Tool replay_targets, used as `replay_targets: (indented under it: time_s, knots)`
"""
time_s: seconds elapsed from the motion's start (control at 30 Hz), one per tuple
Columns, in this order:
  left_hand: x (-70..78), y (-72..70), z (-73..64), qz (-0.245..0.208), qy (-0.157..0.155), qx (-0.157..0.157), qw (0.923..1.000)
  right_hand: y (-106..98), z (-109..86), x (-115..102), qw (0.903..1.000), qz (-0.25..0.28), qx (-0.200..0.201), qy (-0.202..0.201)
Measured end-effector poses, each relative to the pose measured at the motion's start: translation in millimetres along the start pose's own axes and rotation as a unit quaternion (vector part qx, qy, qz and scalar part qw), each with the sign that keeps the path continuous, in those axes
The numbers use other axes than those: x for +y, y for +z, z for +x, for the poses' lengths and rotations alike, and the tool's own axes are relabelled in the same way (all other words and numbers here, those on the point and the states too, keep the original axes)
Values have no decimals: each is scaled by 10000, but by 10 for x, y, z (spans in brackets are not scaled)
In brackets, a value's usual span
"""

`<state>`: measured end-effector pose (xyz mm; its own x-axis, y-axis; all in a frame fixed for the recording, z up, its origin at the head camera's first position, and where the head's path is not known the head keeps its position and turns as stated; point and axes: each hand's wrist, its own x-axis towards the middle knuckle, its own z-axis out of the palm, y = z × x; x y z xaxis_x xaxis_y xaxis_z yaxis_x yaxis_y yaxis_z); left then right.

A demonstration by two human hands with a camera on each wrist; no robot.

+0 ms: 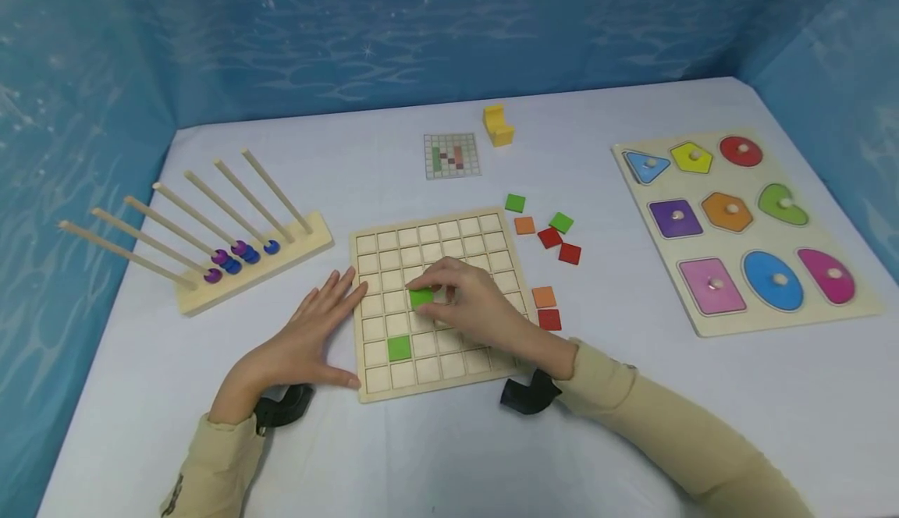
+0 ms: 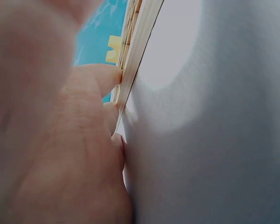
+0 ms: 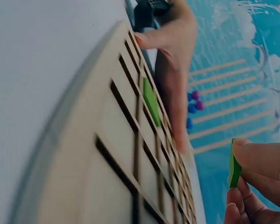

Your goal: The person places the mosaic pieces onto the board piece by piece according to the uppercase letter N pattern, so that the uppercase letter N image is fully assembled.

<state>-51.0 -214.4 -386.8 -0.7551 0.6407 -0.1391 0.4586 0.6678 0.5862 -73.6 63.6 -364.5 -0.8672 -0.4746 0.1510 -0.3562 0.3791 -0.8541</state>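
My right hand (image 1: 470, 299) pinches a green square tile (image 1: 421, 298) between thumb and fingers, over the middle-left of a wooden grid board (image 1: 382, 395). In the right wrist view that pinched tile (image 3: 234, 164) is held on edge, apart from the board. Another green tile (image 1: 399, 348) lies in a cell near the board's lower left. With fingers spread, my left hand (image 1: 302, 346) rests beside the board, its fingertips and thumb touching the left edge. The left wrist view shows its fingers (image 2: 107, 77) against the board's side.
Loose red (image 1: 570, 253), orange (image 1: 544, 297) and green tiles (image 1: 515, 203) lie right of the board. A small pattern card (image 1: 453, 156) and a yellow block (image 1: 499, 126) sit behind it. A pegged bead stand (image 1: 256, 268) is left; a shape puzzle (image 1: 744, 229) is right.
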Motion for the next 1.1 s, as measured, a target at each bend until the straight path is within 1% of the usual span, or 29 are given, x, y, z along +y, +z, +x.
replay_targets:
  time_s: [0.17, 0.33, 0.43, 0.63, 0.77, 1.1]
  knots:
    - [-4, 0, -12, -5, -13, -1, 10000, 228, 62, 2, 9995, 38, -269, 143]
    - [-10, 3, -19, 19, -33, -3, 10000, 364, 95, 19, 9983, -116, -567, 25]
    - [-7, 2, -19, 51, -36, -14, 10000, 411, 102, 22, 9975, -248, -664, -52]
    - [-3, -2, -11, 69, -7, -11, 10000, 431, 109, 8, 9952, -575, -782, -84]
    - [-6, -2, -7, 84, 6, -13, 10000, 432, 105, 3, 9929, -822, -837, -189]
    - [13, -2, 2, 57, -23, 1, 10000, 412, 90, -18, 9911, -1016, -813, -289]
